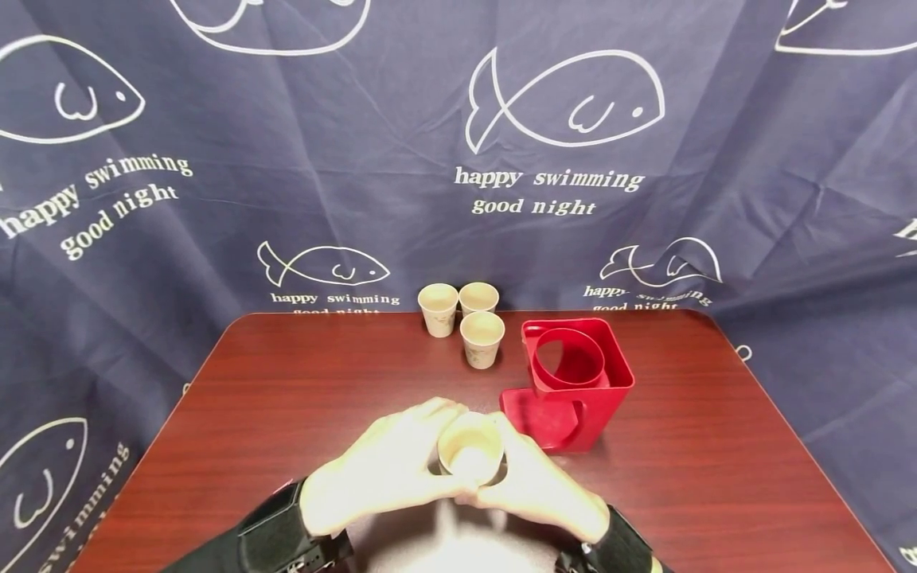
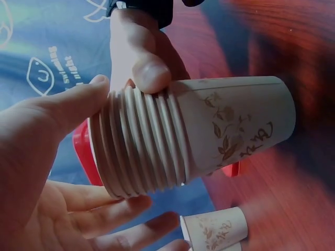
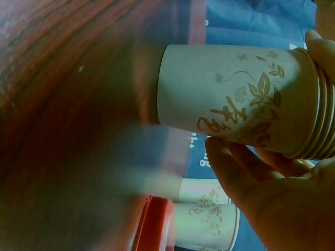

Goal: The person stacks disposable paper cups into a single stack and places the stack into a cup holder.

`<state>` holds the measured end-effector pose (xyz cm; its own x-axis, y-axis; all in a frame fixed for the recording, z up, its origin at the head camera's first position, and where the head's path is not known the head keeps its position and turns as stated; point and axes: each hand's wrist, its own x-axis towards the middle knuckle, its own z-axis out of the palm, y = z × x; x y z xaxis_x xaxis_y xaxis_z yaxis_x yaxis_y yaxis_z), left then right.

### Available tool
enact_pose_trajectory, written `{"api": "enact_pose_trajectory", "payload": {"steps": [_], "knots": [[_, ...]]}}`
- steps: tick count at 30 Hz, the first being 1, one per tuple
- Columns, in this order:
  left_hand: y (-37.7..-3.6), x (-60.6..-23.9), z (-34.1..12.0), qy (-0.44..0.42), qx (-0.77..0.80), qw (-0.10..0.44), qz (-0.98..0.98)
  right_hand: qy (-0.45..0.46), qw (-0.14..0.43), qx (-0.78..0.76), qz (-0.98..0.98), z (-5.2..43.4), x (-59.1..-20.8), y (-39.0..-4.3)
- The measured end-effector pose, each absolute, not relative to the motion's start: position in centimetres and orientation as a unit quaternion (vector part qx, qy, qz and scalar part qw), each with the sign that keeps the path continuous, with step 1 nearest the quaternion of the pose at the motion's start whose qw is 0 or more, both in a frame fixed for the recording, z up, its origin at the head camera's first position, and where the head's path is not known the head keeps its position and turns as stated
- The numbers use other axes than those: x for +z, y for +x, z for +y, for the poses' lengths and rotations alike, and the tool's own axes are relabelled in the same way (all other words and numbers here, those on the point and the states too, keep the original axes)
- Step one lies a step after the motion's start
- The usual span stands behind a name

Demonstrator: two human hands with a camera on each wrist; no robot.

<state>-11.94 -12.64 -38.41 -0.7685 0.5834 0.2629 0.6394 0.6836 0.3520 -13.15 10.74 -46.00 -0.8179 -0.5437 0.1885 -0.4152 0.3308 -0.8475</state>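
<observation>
Both hands hold a nested stack of white paper cups (image 2: 235,123) with brown leaf prints, close to the front of the table. My left hand (image 1: 387,461) curls round its rim end, thumb on one side and fingers on the other. The right hand (image 1: 544,481) grips the same stack from the opposite side. Its thumb lies across the stacked rims in the left wrist view, and its fingertips touch the printed wall in the right wrist view. From the head, the mouth of the topmost cup (image 1: 469,450) faces up between the hands.
Three upright paper cups, the nearest one (image 1: 482,342) in front, stand near the table's back edge. A red plastic box (image 1: 602,414) with a round ring inside stands right of them. The brown wooden table (image 1: 308,382) meets a blue fish-print curtain (image 1: 401,175) behind.
</observation>
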Motion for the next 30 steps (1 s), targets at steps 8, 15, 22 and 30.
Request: {"api": "enact_pose_trajectory", "payload": {"steps": [8, 15, 22, 30], "knots": [[-11.9, -38.3, -12.6, -0.336, -0.268, 0.028, -0.902, -0.294, 0.053, -0.497, 0.815, 10.8, -46.2, -13.1], [-12.4, -37.7, -13.0, -0.286, -0.254, 0.012, -0.924, -0.294, 0.067, -0.507, 0.808, 10.5, -46.1, -13.0], [-14.5, -36.2, -13.6, -0.304, -0.313, 0.057, -0.898, -0.309, 0.056, -0.514, 0.798, 10.4, -46.0, -13.0], [-17.3, -36.3, -12.8, -0.198, -0.307, 0.043, -0.930, -0.293, 0.065, -0.514, 0.804, 10.5, -45.9, -12.9]]}}
